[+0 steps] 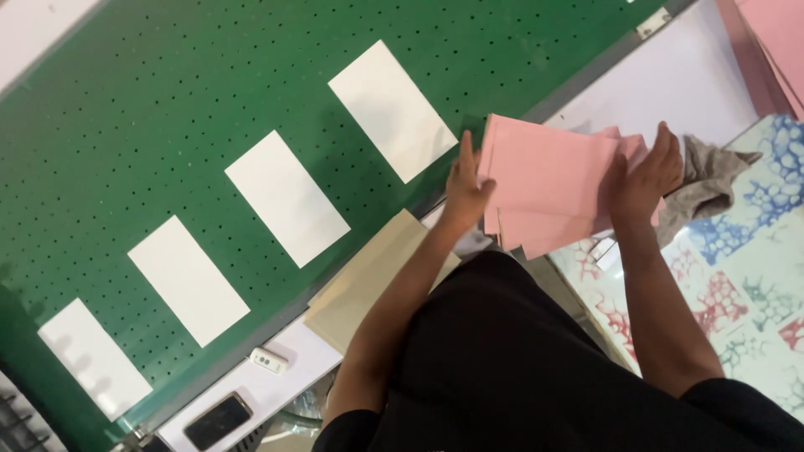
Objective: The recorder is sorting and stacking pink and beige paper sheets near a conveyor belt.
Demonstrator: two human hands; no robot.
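Both my hands hold a stack of pink paper sheets (548, 184) in front of my body. My left hand (466, 188) presses against the stack's left edge, fingers straight. My right hand (646, 176) grips the stack's right side. The sheets are fanned slightly at the bottom and right. Just left of my left hand lies a green perforated belt (151, 109) carrying several white rectangular sheets (391, 110) in a diagonal row.
A pile of beige cards (368, 280) rests on the white ledge under my left arm. A small white remote (269, 360) and a dark phone (217, 421) lie on the ledge. A grey cloth (708, 184) sits by a patterned surface (754, 251). More pink sheets (779, 38) are at top right.
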